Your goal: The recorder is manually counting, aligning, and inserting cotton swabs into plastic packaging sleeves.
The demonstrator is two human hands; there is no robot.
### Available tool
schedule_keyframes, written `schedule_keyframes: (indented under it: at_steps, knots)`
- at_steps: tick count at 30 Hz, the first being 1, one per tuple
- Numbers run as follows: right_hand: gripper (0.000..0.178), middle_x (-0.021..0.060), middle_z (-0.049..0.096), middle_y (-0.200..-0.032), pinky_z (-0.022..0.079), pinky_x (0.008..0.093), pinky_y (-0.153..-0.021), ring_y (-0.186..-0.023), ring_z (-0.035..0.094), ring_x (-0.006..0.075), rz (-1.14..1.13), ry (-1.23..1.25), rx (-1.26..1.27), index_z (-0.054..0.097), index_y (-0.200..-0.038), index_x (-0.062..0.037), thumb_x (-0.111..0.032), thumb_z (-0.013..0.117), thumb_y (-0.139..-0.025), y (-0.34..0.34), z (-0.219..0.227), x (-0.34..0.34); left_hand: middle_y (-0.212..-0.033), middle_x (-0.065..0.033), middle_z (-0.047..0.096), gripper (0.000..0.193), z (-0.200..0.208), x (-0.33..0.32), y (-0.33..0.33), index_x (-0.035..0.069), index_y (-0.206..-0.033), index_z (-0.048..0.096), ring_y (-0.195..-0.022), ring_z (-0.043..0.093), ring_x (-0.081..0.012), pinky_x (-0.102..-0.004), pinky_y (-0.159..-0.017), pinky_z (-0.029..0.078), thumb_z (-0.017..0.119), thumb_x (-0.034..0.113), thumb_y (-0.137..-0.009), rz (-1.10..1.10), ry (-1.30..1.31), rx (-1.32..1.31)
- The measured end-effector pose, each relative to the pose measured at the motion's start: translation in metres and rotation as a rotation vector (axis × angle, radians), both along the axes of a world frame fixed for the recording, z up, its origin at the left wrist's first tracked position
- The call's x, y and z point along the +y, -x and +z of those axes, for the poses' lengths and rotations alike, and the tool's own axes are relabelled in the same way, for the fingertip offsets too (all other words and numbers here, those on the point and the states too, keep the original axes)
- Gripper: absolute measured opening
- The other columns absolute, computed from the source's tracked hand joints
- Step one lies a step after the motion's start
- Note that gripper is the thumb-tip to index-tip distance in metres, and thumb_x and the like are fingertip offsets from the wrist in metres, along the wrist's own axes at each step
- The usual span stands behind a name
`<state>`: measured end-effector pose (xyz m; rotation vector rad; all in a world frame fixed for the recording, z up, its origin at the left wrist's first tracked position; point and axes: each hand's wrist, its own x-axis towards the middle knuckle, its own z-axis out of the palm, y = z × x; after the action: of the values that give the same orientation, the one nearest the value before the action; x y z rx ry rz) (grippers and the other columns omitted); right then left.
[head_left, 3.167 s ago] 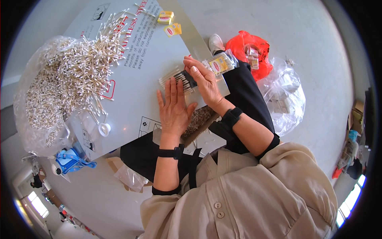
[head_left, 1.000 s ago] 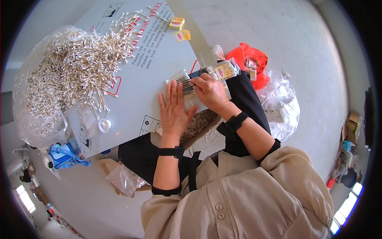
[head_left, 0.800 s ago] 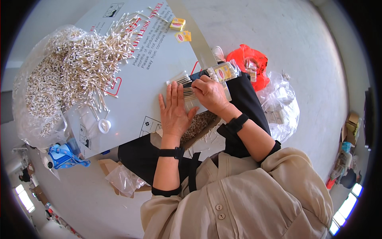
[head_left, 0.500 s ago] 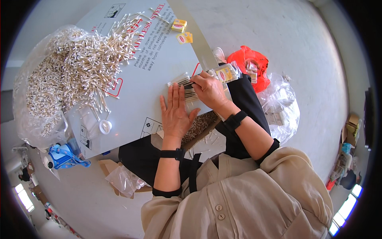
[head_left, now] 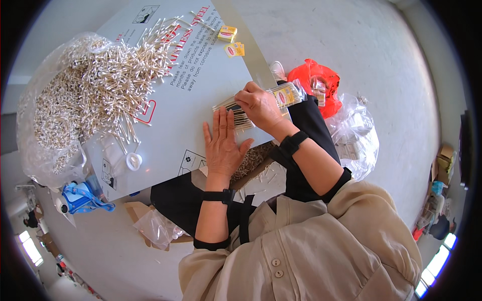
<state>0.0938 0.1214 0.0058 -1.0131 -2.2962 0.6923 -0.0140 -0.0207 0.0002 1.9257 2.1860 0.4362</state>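
A row of cotton swabs lies side by side at the near right edge of the table, over a dark strip. My left hand is flat and open, its fingertips resting on the left end of the row. Over the upper part of the row, my right hand has its fingers bent and pinched together. What they grip is hidden beneath them. Beyond that hand, a clear packet of swabs with a yellow label projects past the table edge.
A big clear bag spills a heap of cotton swabs on the left. Small yellow cards lie at the far edge. A round white lid sits near the heap. Red and clear bags rest on the right.
My right hand has shifted slightly left and up along the swabs, its fingers more bent and drawn together. My left hand has stayed nearly in place.
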Motion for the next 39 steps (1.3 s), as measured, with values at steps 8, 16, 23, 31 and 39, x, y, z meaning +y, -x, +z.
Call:
schedule_keyframes:
  at_steps: [8,16,23,31,39]
  knots:
    - [0.003,0.0084,0.060,-0.088,0.053,0.0405,-0.068,-0.077,0.065,0.0314,0.170,0.051,-0.061,0.067,-0.085,-0.0083,-0.010,0.068,-0.083,-0.003,-0.001,0.005,-0.162,-0.0146,0.021,0.090,0.000,-0.003,0.002,0.005,-0.155,0.021,-0.151,0.017,-0.0306,-0.0545,-0.120,0.009,0.059,0.053,-0.089,0.007,0.020,-0.010]
    - [0.006,0.0090,0.059,-0.086,0.052,0.0401,-0.068,-0.080,0.064,0.0303,0.218,-0.065,-0.084,0.067,-0.085,-0.0071,-0.008,0.069,-0.080,0.019,0.000,0.043,-0.162,-0.0134,0.022,0.088,0.002,0.001,-0.002,0.003,-0.155,0.021,-0.150,0.017,-0.0305,-0.0534,-0.120,0.010,0.054,0.054,-0.092,-0.006,0.046,0.026]
    - [0.030,0.0081,0.064,-0.116,0.047,0.0412,-0.095,-0.114,0.059,0.0270,0.330,-0.166,-0.074,0.066,-0.111,-0.0054,-0.014,0.069,-0.082,-0.025,0.016,0.003,-0.162,-0.0125,0.021,0.080,0.002,-0.002,0.002,0.004,-0.154,0.025,-0.151,0.018,-0.0284,-0.0531,-0.120,0.011,0.054,0.048,-0.094,0.006,0.028,0.040]
    - [0.047,0.0065,0.048,-0.147,0.021,0.0482,-0.120,-0.142,0.038,0.0225,0.391,-0.330,-0.304,0.056,-0.133,-0.0066,-0.020,0.055,-0.088,-0.044,0.004,-0.020,-0.163,-0.0118,0.020,0.079,0.003,0.002,0.000,0.003,-0.153,0.028,-0.151,0.015,-0.0271,-0.0515,-0.121,0.010,0.057,0.046,-0.093,0.019,0.066,0.060]
    - [0.046,0.0023,0.047,-0.149,0.017,0.0487,-0.121,-0.143,0.035,0.0180,0.396,-0.369,-0.348,0.055,-0.136,-0.0129,-0.022,0.056,-0.091,-0.045,0.001,-0.003,-0.163,-0.0146,0.019,0.081,0.001,0.010,-0.015,0.001,-0.154,0.026,-0.151,0.014,-0.0292,-0.0514,-0.121,0.009,0.057,0.046,-0.093,0.097,0.065,0.061]
